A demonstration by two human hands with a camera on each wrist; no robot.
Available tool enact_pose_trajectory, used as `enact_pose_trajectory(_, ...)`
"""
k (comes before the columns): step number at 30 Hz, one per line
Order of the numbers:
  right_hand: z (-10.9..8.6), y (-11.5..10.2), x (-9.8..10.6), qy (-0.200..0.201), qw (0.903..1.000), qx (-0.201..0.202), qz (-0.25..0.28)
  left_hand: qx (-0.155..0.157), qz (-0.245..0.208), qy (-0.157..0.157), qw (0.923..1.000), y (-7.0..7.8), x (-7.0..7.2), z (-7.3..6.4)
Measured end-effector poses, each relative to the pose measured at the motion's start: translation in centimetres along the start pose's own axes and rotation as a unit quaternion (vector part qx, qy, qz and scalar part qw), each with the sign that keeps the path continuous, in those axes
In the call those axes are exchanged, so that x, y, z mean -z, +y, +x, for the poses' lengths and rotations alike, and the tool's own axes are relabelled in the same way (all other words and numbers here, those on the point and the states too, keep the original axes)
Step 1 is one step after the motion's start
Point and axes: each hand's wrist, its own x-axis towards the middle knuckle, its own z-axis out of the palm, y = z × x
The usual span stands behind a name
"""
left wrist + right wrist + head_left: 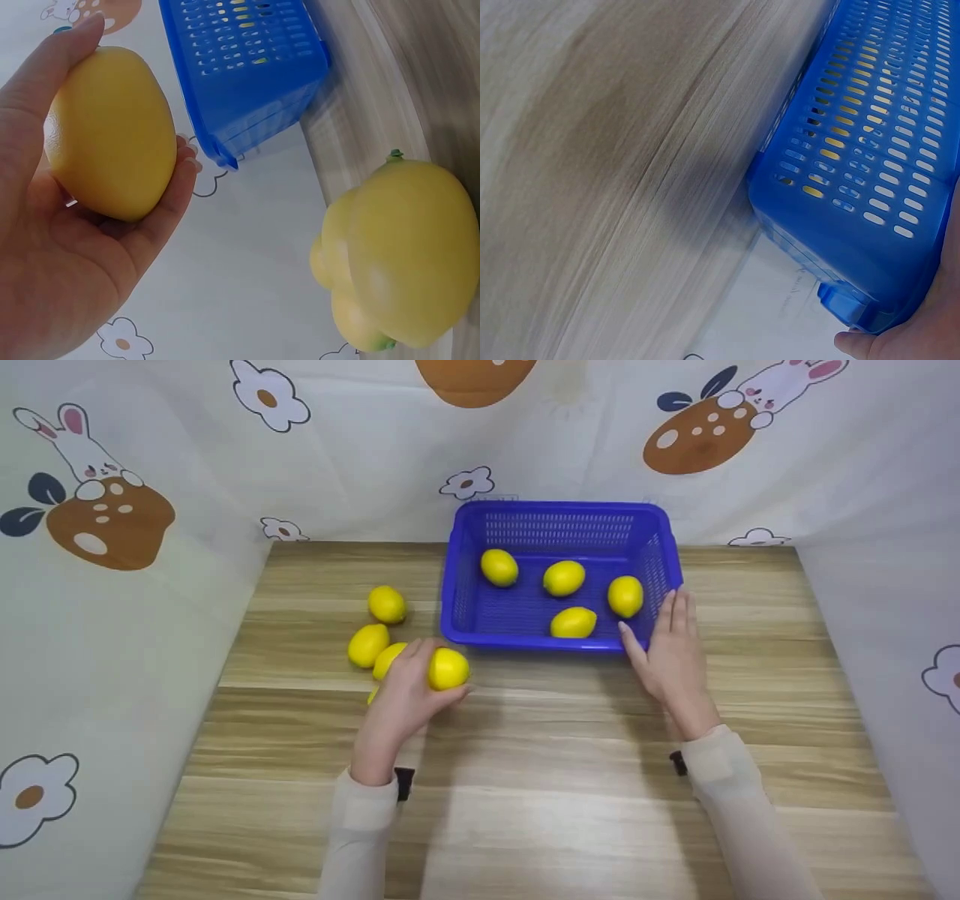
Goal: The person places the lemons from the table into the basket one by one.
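Lemon sits in left hand — right hand touches blue basket.

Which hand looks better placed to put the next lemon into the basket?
Left, most likely: the left hand holds a lemon near the front left corner of the blue basket. The right hand holds no lemon and touches the basket's right side.

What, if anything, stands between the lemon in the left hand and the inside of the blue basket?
Only the blue basket's rim, which the held lemon would probably need to clear. Nothing else visible stands between them: the loose lemons lie farther left.
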Motion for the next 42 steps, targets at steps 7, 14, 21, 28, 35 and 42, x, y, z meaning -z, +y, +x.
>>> enact_pose_trajectory(7,-0.1,0.1,-0.1,0.001,1.0,0.001,0.001,0.008,-0.004,-0.004,1.0,0.5,-0.1,1.0)
enact_pose_trajectory(14,-0.1,0.2,-0.2,0.005,1.0,0.004,0.001,0.001,-0.007,-0.004,1.0,0.9,0.0,2.1)
enact_pose_trajectory(21,-0.1,0.2,-0.2,0.007,1.0,0.004,-0.002,-0.019,-0.008,-0.003,0.9998,1.3,0.2,3.1)
enact_pose_trajectory(28,-0.1,0.1,-0.1,-0.003,1.0,-0.004,-0.008,-0.034,-0.001,-0.009,0.9994,1.9,0.5,4.1)
enact_pose_trajectory(35,0.0,0.1,0.0,-0.002,0.9999,0.0,-0.01,-0.026,0.004,-0.032,0.9991,2.4,0.7,5.3)
enact_pose_trajectory(42,0.1,0.0,0.0,-0.001,0.9999,0.004,-0.011,-0.022,0.006,-0.051,0.9984,2.7,0.8,6.5)
